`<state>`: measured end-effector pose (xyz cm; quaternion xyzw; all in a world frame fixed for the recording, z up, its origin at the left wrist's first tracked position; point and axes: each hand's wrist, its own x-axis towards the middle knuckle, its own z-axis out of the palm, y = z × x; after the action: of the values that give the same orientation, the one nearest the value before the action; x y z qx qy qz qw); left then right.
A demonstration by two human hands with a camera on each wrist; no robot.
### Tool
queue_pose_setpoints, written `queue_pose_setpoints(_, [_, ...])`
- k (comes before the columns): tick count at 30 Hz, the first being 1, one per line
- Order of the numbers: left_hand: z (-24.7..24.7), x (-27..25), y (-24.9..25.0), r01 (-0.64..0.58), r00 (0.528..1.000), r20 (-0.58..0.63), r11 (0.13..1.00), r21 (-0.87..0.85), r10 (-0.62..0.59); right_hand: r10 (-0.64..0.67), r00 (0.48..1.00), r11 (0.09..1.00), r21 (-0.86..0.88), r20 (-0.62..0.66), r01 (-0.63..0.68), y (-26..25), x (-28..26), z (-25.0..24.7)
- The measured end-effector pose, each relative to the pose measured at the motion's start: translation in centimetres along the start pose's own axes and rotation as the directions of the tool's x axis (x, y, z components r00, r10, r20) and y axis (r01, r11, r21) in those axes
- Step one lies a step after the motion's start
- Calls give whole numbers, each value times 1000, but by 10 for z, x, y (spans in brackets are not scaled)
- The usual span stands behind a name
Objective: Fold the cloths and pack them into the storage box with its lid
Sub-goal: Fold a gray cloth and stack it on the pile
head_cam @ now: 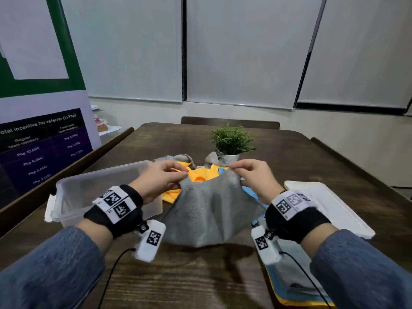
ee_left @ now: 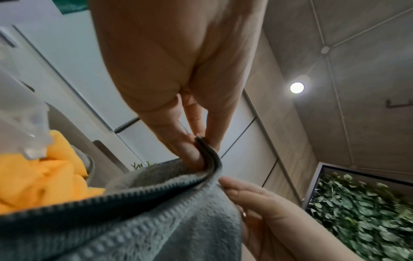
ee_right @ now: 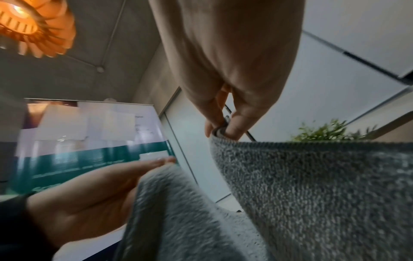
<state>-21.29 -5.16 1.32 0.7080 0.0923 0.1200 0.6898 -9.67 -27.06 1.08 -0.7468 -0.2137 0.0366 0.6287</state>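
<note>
A grey cloth (head_cam: 207, 210) hangs above the table, held up by two top corners, its lower edge touching the wood. My left hand (head_cam: 162, 178) pinches the left corner (ee_left: 206, 150) between thumb and fingers. My right hand (head_cam: 249, 172) pinches the right corner (ee_right: 220, 131) the same way. Behind the cloth lies a pile of yellow cloths (head_cam: 196, 175), a blue cloth (head_cam: 249, 190) and another grey cloth (head_cam: 178, 157). The clear storage box (head_cam: 98, 192) stands open at the left. Its white lid (head_cam: 330, 208) lies flat at the right.
A small potted plant (head_cam: 230, 141) stands behind the pile at mid-table. A stack of folded cloths (head_cam: 296, 284), grey over blue and yellow, sits at the near right. Chair backs line the table's edges, and a printed banner (head_cam: 42, 139) stands at the left.
</note>
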Motion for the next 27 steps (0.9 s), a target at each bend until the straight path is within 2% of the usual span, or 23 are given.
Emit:
queue_pose_setpoints(4, [20, 0, 3, -4, 999, 49, 999, 36, 3, -8, 996, 997, -70, 92, 14, -13, -13, 29])
queue_pose_setpoints(8, [29, -2, 4, -26, 999, 43, 1000, 6, 26, -65, 980, 991, -102, 186, 85, -25, -23, 41])
queue_pose_setpoints(10, [30, -3, 6, 4, 998, 64, 998, -64, 0, -84, 972, 991, -80, 218, 104, -28, -24, 41])
queue_pose_setpoints(13, [30, -5, 12, 102, 991, 103, 974, -204, -82, -121, 967, 972, -172, 224, 161, -26, -22, 40])
queue_pose_setpoints(16, [24, -6, 13, 127, 988, 110, 964, -231, -104, -168, 964, 961, -186, 204, 207, -20, -17, 36])
queue_pose_setpoints(17, [20, -5, 12, 110, 992, 86, 977, -180, -96, -177, 963, 966, -154, 204, 210, -20, -17, 33])
queue_pose_setpoints(19, [7, 0, 4, 17, 1000, 14, 997, 74, -18, -202, 952, 966, -115, 228, 233, -24, -17, 25])
queue_pose_setpoints(20, [-3, 4, -2, -34, 999, -1, 972, 231, 36, -222, 944, 961, -110, 246, 255, -27, -15, 19])
queue_pose_setpoints(22, [-18, 6, -13, -108, 994, 79, 883, 456, 81, -257, 927, 952, -95, 273, 292, -35, -14, 10])
queue_pose_setpoints(24, [-22, 7, -24, -121, 983, 184, 839, 531, 25, -276, 918, 948, -75, 285, 308, -43, -12, 2])
queue_pose_setpoints(27, [-14, 4, -23, -114, 956, 291, 882, 457, -27, -296, 916, 938, -100, 272, 333, -48, -10, -7])
